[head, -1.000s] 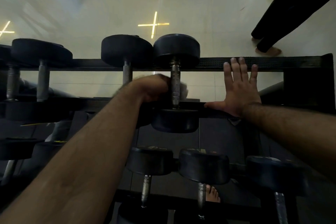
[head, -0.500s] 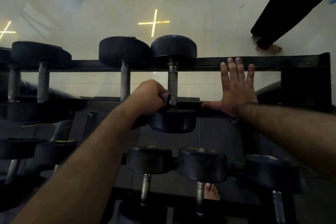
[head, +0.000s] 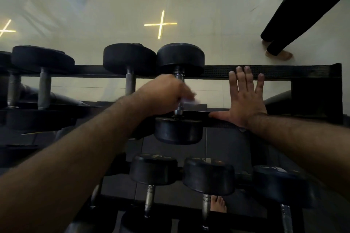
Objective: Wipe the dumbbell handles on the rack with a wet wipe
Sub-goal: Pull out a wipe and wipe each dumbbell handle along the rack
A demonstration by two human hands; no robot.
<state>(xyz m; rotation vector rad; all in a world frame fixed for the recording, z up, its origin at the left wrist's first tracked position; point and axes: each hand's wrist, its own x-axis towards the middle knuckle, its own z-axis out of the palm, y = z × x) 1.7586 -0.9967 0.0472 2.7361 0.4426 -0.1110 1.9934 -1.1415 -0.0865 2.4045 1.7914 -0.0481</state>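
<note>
Black rubber ends cap the dumbbell [head: 179,89] lying across the top tier of the rack [head: 265,72], its far end on the back rail and its near end hanging past the front rail. The left hand [head: 162,96] is curled round the metal handle [head: 179,108] of that dumbbell, and a pale wet wipe [head: 189,100] shows blurred between its fingers and the bar. The right hand [head: 246,100] lies flat and spread just to the right of it, palm down, heel and thumb on the front rail and fingertips reaching the back rail; it grasps nothing. More dumbbells sit to the left on the same tier, and others on the tier below. Beyond the rack, on the pale floor [head: 208,5], stands a person in dark trousers [head: 293,15], barefoot.
</note>
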